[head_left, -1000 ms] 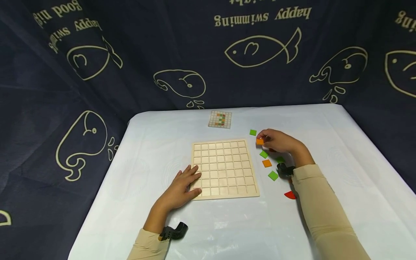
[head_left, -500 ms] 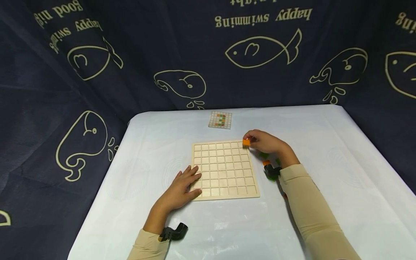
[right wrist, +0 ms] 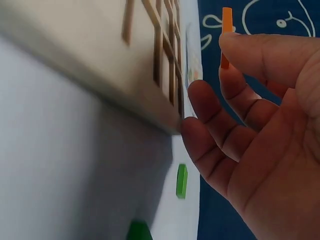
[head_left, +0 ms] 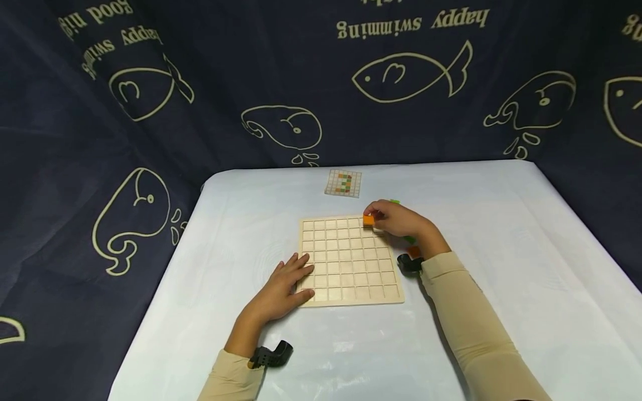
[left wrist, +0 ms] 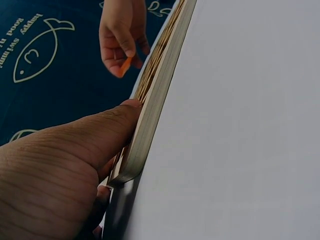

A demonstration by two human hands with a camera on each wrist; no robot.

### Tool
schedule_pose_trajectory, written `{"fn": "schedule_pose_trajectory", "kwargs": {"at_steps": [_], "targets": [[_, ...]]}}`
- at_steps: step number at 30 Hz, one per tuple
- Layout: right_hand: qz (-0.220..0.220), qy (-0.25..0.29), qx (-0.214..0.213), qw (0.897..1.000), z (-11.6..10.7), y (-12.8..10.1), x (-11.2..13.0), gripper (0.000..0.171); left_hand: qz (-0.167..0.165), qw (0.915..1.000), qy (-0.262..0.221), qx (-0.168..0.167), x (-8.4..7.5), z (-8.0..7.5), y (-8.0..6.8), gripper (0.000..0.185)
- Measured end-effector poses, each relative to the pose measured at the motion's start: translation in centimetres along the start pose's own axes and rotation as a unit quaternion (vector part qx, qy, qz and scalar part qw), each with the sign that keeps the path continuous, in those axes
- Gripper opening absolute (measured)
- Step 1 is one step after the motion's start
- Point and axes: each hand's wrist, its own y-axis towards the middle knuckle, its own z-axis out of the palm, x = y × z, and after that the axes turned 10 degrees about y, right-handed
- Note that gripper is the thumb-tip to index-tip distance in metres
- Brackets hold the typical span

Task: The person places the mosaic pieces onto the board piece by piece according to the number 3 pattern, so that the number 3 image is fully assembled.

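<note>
A pale wooden board [head_left: 346,256] with a grid of square cells lies on the white table. My left hand [head_left: 282,288] rests on its left edge, fingers spread and straight; the left wrist view shows the thumb [left wrist: 112,120] along the rim. With thumb and forefinger my right hand [head_left: 398,219] pinches an orange square tile [head_left: 368,221] over the board's back right part. Seen edge-on in the right wrist view, the orange tile [right wrist: 227,20] stands clear of the grid, and the other fingers are loosely bent.
Behind the board lies a small card [head_left: 343,184] printed with a coloured grid pattern. Right of the board are loose tiles, among them a green one [head_left: 409,239] and an orange one [head_left: 414,252], partly hidden by the right arm. Dark fish-print cloth [head_left: 281,67] hangs behind the table.
My right hand has carried the orange tile leftward from among the loose tiles to above the board's back right area. The left hand stays on the board's edge.
</note>
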Motion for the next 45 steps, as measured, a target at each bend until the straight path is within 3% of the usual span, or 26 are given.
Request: {"fn": "schedule_pose_trajectory", "kwargs": {"at_steps": [7,16,45], "targets": [[-0.017,0.012,0.016,1.0,0.9,0.6,1.0,0.031,-0.011,0.9999,-0.001,0.01,-0.1,-0.2,0.1,0.06],[-0.032,0.006,0.029,0.999,1.9,1.4,1.8,0.032,-0.003,1.0,-0.004,-0.003,-0.3,-0.2,0.0,0.058],[-0.039,0.004,0.044,0.998,5.1,4.2,3.3,0.03,-0.014,0.9998,0.002,0.014,-0.2,-0.2,0.4,0.059]]}}
